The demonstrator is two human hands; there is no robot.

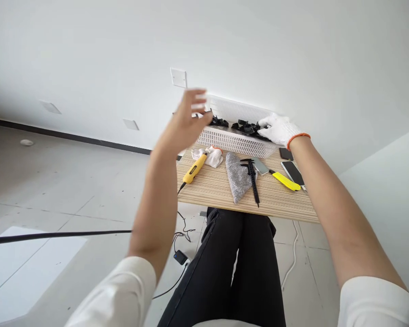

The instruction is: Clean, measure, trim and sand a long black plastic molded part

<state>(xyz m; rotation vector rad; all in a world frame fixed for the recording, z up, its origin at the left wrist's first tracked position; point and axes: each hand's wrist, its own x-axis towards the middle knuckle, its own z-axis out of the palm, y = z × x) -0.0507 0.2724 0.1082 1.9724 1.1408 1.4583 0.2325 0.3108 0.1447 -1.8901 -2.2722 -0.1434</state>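
My left hand (187,120) is bare and lifted by the left end of a white slatted plastic basket (238,141). Motion blurs its fingers, which look apart with nothing between them. A white knit glove with an orange cuff covers my right hand (276,128), which is over the basket's right end. Its fingers are spread and reach down among small black plastic parts (247,127), appearing to touch them; part of the fingertips is hidden. More black parts (218,121) lie in the left half of the basket, partly behind my left hand.
On the wooden table (211,190) lie a yellow corded tool (194,169), a white glove (214,156), a grey cloth (237,177), black calipers (252,181), a yellow utility knife (285,180) and a phone (293,173). A black cable (61,235) crosses at left. The wall stands behind the basket.
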